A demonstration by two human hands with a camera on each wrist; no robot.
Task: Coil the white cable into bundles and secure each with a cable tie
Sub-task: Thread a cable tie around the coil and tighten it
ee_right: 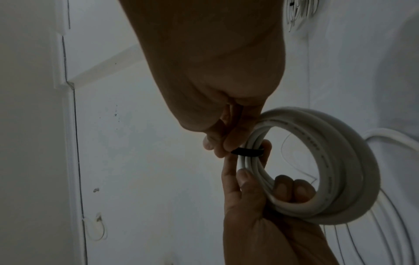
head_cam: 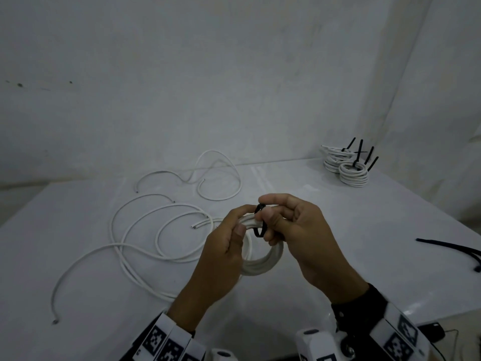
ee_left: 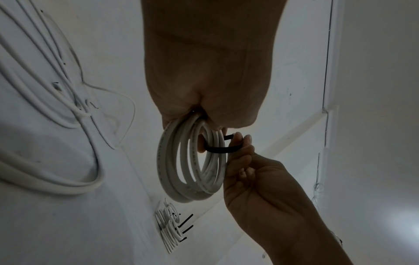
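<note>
A small coil of white cable [head_cam: 263, 264] hangs above the white table [head_cam: 338, 230], held between both hands. My left hand [head_cam: 240, 226] grips the coil's near side, with its fingers [ee_right: 285, 188] curled through the ring. A black cable tie [head_cam: 260, 222] loops round the coil's strands at the top. My right hand [head_cam: 268, 214] pinches the tie between thumb and fingers. In the left wrist view the coil [ee_left: 172, 170] hangs from the left hand, and the tie [ee_left: 222, 149] crosses its right edge at the right hand's fingertips [ee_left: 238, 139]. The tie's head is hidden by fingers.
Several tied cable bundles [head_cam: 348, 165] with black tie tails are stacked at the table's back right corner. Loose white cables [head_cam: 156, 230] sprawl over the left half. Spare black ties [head_cam: 453, 250] lie at the right edge. A wall stands close behind.
</note>
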